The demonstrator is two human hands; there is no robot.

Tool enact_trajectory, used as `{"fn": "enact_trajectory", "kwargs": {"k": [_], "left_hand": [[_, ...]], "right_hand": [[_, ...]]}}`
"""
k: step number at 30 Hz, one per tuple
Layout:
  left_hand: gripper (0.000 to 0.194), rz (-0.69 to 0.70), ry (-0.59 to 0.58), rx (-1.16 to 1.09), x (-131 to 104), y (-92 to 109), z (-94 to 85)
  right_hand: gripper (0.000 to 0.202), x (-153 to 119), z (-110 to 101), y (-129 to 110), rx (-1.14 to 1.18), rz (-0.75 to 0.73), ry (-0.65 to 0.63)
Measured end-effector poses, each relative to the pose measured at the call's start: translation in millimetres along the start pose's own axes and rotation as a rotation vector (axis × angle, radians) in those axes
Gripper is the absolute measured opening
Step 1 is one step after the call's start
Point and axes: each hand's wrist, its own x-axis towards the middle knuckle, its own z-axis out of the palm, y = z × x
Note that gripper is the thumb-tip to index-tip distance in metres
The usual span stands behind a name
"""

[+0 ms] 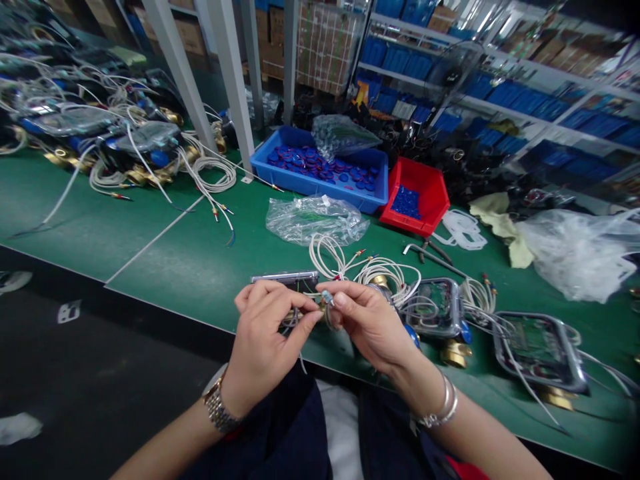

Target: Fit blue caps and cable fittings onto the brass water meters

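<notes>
My right hand (pixel 373 327) pinches a small light-blue piece (pixel 327 298), perhaps a cable fitting, between thumb and fingers. Close beside it, my left hand (pixel 273 343) has its thumb and forefinger pressed together; whatever they grip is too small to make out. Behind both hands sits a meter unit with a clear-rimmed housing (pixel 285 275), mostly hidden by my fingers. Coiled white cables (pixel 327 257) with red and yellow tips lie just past it. To the right stand a second meter (pixel 433 307) with a brass fitting (pixel 455 353) and a third meter (pixel 540 350).
Behind are a blue bin (pixel 320 193) of blue-and-red discs, a red bin (pixel 437 200) of small blue parts and a clear plastic bag (pixel 315 220). A hex key (pixel 435 257) lies at the right. Many cabled meters (pixel 145 140) crowd the left of the green bench (pixel 165 287).
</notes>
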Motion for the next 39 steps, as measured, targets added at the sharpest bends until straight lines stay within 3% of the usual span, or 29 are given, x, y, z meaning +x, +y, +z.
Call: {"fn": "enact_trajectory", "kwargs": {"k": [4,9,12,16,20,23,25,28,32,35,39], "left_hand": [[0.023,0.001,0.092,0.014,-1,1,0.7],[0.006,0.049,0.088,0.074,1,2,-4.6],[0.006,0.078,0.063,0.071,2,4,-5.2],[0.012,0.093,0.14,0.12,2,5,-2.4],[0.039,0.169,0.094,0.278,1,4,-1.6],[0.034,0.168,0.1,0.323,2,2,-3.5],[0.028,0.132,0.132,0.297,3,1,-5.8],[0.027,0.097,0.146,0.266,5,1,-10.3],[0.048,0.128,0.136,0.321,8,1,-15.9],[0.034,0.164,0.089,0.33,10,0,-18.7],[0.015,0.094,0.104,0.239,9,3,-22.1]], "right_hand": [[0.031,0,0,-2,-0.019,-0.022,-0.017],[0.033,-1,0,-3,0.076,0.052,-0.071],[0.031,-1,1,0,0.0,0.005,-0.04],[0.031,0,5,2,-0.108,-0.049,-0.051],[0.03,0,9,-6,-0.495,-0.194,-0.038],[0.025,-2,7,-13,-0.983,-0.527,-0.024],[0.023,-3,5,-17,-1.262,-0.723,-0.089],[0.025,-3,4,-21,-1.533,-0.87,-0.147],[0.03,1,9,-21,-1.544,-0.914,-0.127],[0.032,4,12,-20,-1.493,-0.89,-0.118],[0.02,3,12,-21,-1.59,-0.873,-0.201]]}}
